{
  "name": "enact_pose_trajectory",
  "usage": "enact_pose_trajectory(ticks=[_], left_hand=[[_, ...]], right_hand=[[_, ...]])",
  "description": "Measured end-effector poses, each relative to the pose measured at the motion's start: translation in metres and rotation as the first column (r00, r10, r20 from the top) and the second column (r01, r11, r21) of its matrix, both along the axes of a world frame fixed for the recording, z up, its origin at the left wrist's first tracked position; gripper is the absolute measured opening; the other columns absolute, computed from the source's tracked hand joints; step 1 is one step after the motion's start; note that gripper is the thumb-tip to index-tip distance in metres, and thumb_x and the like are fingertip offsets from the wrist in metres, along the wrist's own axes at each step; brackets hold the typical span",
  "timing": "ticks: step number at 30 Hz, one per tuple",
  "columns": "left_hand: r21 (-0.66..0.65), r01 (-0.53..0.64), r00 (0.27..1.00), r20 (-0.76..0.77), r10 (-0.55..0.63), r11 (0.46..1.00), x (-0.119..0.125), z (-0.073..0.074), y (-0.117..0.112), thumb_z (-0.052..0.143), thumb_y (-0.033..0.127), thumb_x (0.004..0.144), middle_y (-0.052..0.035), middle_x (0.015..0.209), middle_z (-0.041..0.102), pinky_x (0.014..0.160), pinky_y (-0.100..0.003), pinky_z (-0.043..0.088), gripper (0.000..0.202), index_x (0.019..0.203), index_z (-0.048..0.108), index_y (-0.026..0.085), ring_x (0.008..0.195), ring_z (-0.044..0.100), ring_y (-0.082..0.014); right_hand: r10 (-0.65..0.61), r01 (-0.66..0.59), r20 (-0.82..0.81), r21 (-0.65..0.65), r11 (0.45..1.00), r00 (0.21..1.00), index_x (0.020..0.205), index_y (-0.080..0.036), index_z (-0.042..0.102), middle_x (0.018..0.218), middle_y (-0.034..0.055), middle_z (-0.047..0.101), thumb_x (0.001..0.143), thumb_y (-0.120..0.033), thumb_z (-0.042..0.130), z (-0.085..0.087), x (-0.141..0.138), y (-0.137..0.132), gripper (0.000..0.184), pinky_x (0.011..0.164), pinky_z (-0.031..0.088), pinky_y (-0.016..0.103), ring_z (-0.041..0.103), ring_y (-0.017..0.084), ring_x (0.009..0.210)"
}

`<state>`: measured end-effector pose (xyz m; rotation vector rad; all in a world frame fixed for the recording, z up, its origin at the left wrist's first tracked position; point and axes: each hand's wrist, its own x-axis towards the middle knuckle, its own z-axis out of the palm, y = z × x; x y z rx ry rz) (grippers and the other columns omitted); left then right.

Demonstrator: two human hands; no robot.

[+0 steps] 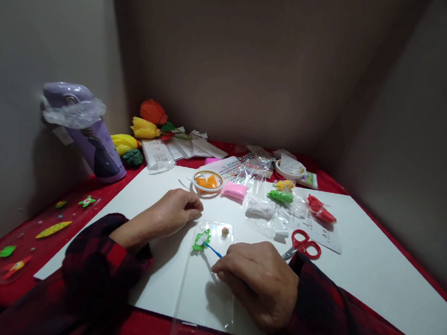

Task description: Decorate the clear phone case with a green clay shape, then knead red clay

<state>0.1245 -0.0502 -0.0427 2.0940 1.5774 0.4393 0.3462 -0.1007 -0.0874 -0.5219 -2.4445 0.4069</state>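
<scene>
Grey walls [234, 58] around a red bench [144, 331]: one white board [377, 256], two clear cases [199, 291]; right fingers [233, 265] clamp one blue stick [213, 250], left fingers [193, 205] together.

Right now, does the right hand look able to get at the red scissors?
Probably yes: the red scissors lie close to the right hand, with no other object visible between them. However, this hand holds a thin blue tool, which it may need to put down first.
</scene>
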Motion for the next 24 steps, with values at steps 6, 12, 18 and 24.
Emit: enact_pose_trajectory(ticks=[6, 12, 18, 24], left_hand=[[0.008, 0.006, 1.000, -0.002, -0.006, 1.000, -0.0009, 0.0005, -0.0008, 0.052, 0.023, 0.075, -0.0038, 0.074, 0.068, 0.063, -0.027, 0.042, 0.017, 0.073, 0.066, 0.015, 0.070, 0.059, -0.0181], [0.011, 0.006, 1.000, -0.004, -0.006, 1.000, -0.0007, 0.0008, -0.0009, 0.052, 0.023, 0.075, -0.0038, 0.075, 0.068, 0.064, -0.027, 0.041, 0.016, 0.073, 0.066, 0.015, 0.071, 0.059, -0.0183], [0.005, 0.012, 1.000, -0.005, -0.012, 1.000, -0.0009, 0.0011, -0.0005, 0.052, 0.023, 0.074, -0.0036, 0.074, 0.067, 0.063, -0.026, 0.041, 0.016, 0.073, 0.066, 0.015, 0.070, 0.058, -0.0179], [0.018, 0.015, 1.000, -0.004, -0.015, 1.000, -0.0006, 0.0009, -0.0007, 0.052, 0.023, 0.074, -0.0038, 0.074, 0.068, 0.063, -0.026, 0.041, 0.017, 0.072, 0.067, 0.015, 0.070, 0.059, -0.0182]], right_hand=[[-0.033, 0.033, 0.009, 0.015, 0.999, 0.999, 0.094, -0.016, 0.061, 0.073, 0.0026, 0.060, 0.087, -0.014, 0.045, -0.0006, 0.0000, 0.0013, 0.017, 0.058, 0.036, 0.026, 0.054, 0.013, 0.065], [-0.075, 0.075, 0.012, 0.031, 0.997, 0.997, 0.091, -0.016, 0.061, 0.071, 0.0027, 0.060, 0.089, -0.014, 0.043, 0.0024, 0.0004, -0.0006, 0.018, 0.060, 0.036, 0.027, 0.054, 0.014, 0.066], [-0.055, 0.055, 0.014, 0.023, 0.998, 0.998, 0.091, -0.016, 0.059, 0.071, 0.0029, 0.060, 0.089, -0.015, 0.044, 0.0031, 0.0008, -0.0010, 0.016, 0.059, 0.035, 0.026, 0.054, 0.014, 0.065], [-0.066, 0.066, 0.011, 0.023, 0.998, 0.998, 0.088, -0.016, 0.059, 0.070, 0.0025, 0.059, 0.088, -0.014, 0.044, 0.0027, 0.0002, -0.0005, 0.015, 0.058, 0.035, 0.026, 0.054, 0.014, 0.064]])
